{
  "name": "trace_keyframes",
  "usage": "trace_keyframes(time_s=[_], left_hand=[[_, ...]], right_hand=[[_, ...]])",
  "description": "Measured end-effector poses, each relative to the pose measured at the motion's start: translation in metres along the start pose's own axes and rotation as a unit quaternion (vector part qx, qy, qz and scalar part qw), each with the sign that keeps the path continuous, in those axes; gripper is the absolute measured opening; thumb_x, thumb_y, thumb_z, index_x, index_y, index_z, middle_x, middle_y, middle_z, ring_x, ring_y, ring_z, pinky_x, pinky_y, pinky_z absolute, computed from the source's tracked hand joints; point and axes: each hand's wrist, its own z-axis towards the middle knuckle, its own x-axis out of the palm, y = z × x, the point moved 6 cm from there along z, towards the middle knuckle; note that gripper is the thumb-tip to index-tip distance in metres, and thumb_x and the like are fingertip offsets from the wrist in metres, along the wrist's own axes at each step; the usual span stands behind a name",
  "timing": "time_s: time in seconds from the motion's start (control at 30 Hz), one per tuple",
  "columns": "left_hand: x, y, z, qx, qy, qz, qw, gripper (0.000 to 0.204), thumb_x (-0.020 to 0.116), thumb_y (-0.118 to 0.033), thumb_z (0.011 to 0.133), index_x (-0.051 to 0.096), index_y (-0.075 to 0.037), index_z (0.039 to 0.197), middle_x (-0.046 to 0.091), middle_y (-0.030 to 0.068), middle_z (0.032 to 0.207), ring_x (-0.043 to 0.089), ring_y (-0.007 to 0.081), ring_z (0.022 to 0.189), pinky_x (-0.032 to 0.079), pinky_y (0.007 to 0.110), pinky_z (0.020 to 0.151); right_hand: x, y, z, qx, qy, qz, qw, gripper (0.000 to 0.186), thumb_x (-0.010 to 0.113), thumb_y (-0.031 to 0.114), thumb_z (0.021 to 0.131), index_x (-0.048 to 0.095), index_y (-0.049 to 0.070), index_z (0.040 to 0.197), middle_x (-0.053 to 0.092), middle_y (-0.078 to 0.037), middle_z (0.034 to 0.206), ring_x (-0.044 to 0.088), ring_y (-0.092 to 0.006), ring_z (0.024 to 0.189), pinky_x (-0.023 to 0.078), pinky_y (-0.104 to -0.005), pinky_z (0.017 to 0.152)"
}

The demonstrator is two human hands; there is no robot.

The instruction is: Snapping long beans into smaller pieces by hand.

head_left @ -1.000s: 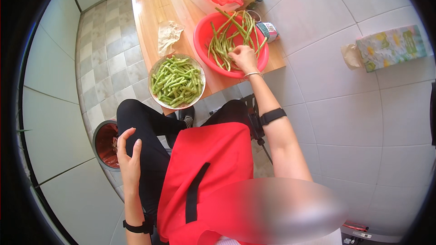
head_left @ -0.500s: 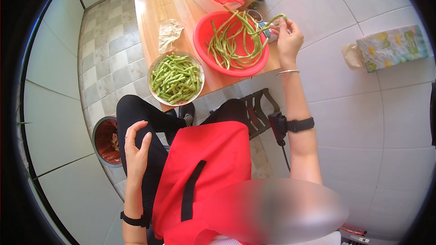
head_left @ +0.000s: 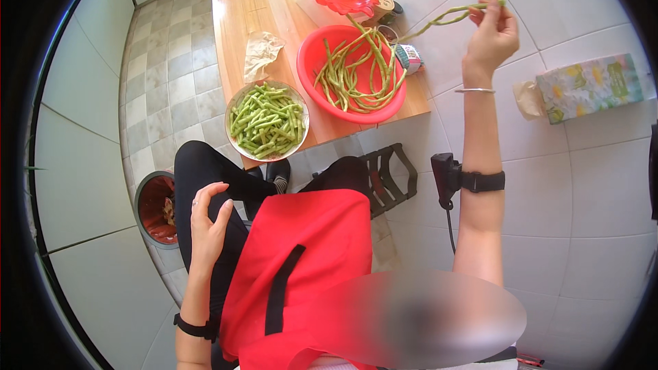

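Beans (head_left: 336,75), long and whole, lie in red basin (head_left: 317,48); short pieces (head_left: 267,120) heap bowl (head_left: 293,90) just left of basin. Judged: sizeable share already in short lengths, basin's share left whole. Right hand (head_left: 492,40), beyond basin's upper right, pinched on long bean (head_left: 444,20); left hand (head_left: 208,223), below-left of basin, fingers apart, holding nothing
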Motion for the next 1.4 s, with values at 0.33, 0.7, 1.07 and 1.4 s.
trace_keyframes(time_s=[0.33, 0.7, 1.07, 1.4], left_hand=[[0.029, -0.028, 0.001, -0.122, 0.164, -0.266, 0.942, 0.050, 0.045, -0.045, 0.102, 0.061, -0.002, 0.123, 0.063, 0.0104, 0.121, 0.056, 0.0206, 0.119, 0.039, 0.041, 0.104], [0.069, -0.014, -0.014, -0.314, 0.143, -0.504, 0.792, 0.034, 0.048, -0.029, 0.103, 0.049, -0.004, 0.125, 0.055, 0.0011, 0.094, 0.048, 0.0087, 0.073, 0.042, 0.026, 0.068], [0.077, -0.056, -0.042, -0.028, 0.256, -0.052, 0.965, 0.011, 0.055, -0.001, 0.095, 0.055, 0.002, 0.105, 0.048, 0.0060, 0.079, 0.051, 0.0169, 0.072, 0.043, 0.031, 0.066], [0.076, -0.067, -0.042, -0.047, 0.380, -0.041, 0.923, 0.019, 0.069, -0.005, 0.085, 0.061, 0.002, 0.102, 0.060, 0.0103, 0.093, 0.060, 0.0214, 0.090, 0.048, 0.031, 0.081]], right_hand=[[-0.015, 0.111, -0.118, 0.303, 0.182, 0.295, 0.888, 0.019, 0.057, 0.019, 0.099, 0.060, 0.001, 0.104, 0.063, -0.007, 0.090, 0.053, -0.0089, 0.070, 0.044, -0.0232, 0.060], [-0.030, 0.163, -0.357, 0.354, 0.611, 0.160, 0.690, 0.022, 0.075, 0.014, 0.082, 0.066, 0.003, 0.100, 0.060, -0.009, 0.102, 0.063, -0.0173, 0.083, 0.052, -0.0301, 0.074], [-0.007, 0.108, -0.369, 0.613, 0.239, 0.272, 0.702, 0.028, 0.061, 0.016, 0.097, 0.061, -0.003, 0.118, 0.066, -0.010, 0.107, 0.066, -0.0135, 0.094, 0.052, -0.0268, 0.082], [-0.011, 0.120, -0.336, 0.578, 0.213, 0.365, 0.698, 0.035, 0.046, 0.027, 0.105, 0.065, -0.003, 0.112, 0.047, 0.004, 0.069, 0.040, -0.0010, 0.061, 0.036, -0.0184, 0.054]])
